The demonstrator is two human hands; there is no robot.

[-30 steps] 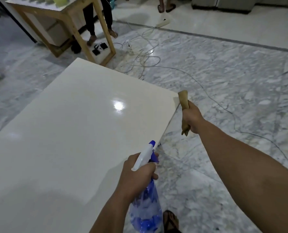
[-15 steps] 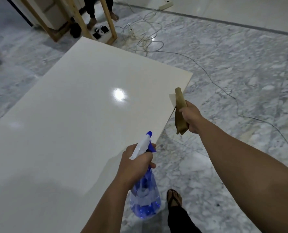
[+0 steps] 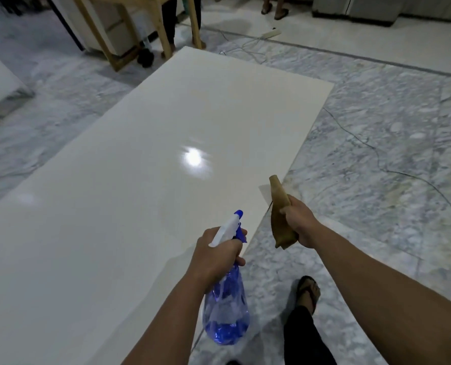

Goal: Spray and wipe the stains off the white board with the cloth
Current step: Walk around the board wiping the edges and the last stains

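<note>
Since half a second ago, more of the white board [image 3: 145, 180] has been brought into view. The spray bottle [image 3: 225, 306] is gripped upright at the board's near right edge by the left hand [image 3: 216, 259], nozzle aimed along the board's long axis (no stains can be made out), so spraying seems imminent. The cloth [image 3: 281, 219] is clenched, bunched, in the right hand [image 3: 299, 222] just beyond that edge.

A single wide-angle view looks from the person's head forward and steeply down, with both forearms running up from the bottom edge to the hands: left hand [image 3: 217, 255] and right hand [image 3: 299, 223] near the frame's lower middle. It sits close above them. Beyond and left of the hands the white board [image 3: 145, 164] stretches away, and the marble floor [image 3: 377, 143] fills the right side.
</note>
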